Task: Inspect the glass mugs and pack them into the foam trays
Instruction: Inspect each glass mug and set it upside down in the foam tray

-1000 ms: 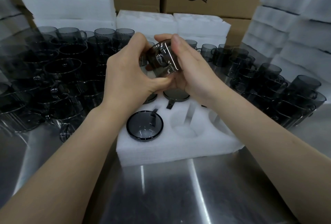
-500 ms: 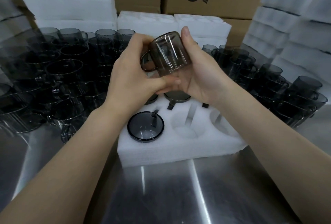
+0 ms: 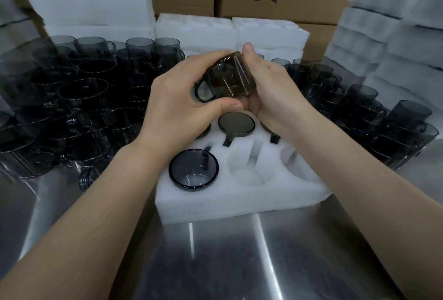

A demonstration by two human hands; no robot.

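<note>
The steel worktop (image 3: 215,263) carries the foam tray (image 3: 239,200) directly beneath the hands. The left hand (image 3: 177,105) and right hand (image 3: 275,93) together clasp one smoked glass mug (image 3: 230,79) above the tray's far row. The mug is tilted, base uppermost, with its handle (image 3: 203,92) towards the left hand. The empty pocket (image 3: 249,170) lies below and nearer the person, probably closer to the right hand.

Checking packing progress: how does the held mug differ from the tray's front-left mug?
The held mug lies tilted between left hand and right hand; the packed mug sits sunk in the foam tray. Held mug's handle is exposed; packed mug's sits in a slot. Both smoky glass.
</note>
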